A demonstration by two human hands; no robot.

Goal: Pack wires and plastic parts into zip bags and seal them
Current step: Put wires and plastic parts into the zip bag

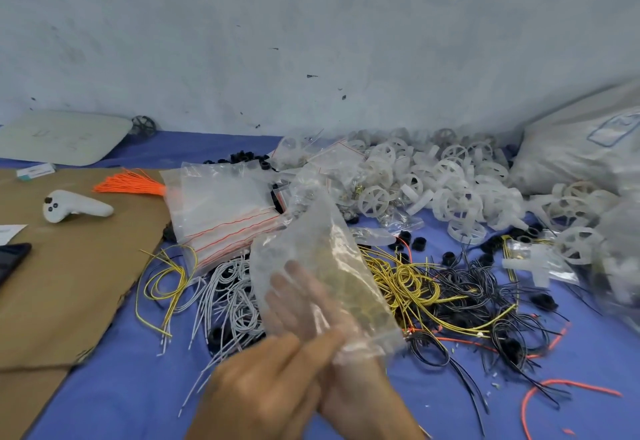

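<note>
Our left hand point(263, 387) pinches a seemingly empty zip bag point(322, 249), right hand point(353, 380) flat against it — wires point(415, 284) and plastic wheels point(457, 197) lie loose — we judge most packing remains.

Open lane: bare blue worktop point(114, 398) near left, between the cardboard point(69, 284) and the white wires point(228, 297). Mid-cardboard is bare; a controller point(74, 206) and a phone point(10, 259) sit on its far and left parts. Near centre is blocked by the left hand point(263, 394), the right hand point(360, 398) and a raised zip bag point(322, 259). Right of them, the yellow-black wire tangle point(450, 297) covers the cloth. Far right is closed off by plastic wheels point(450, 190) and a sack point(571, 152). The near right patch is crossed only by loose orange wire point(554, 387).
</note>
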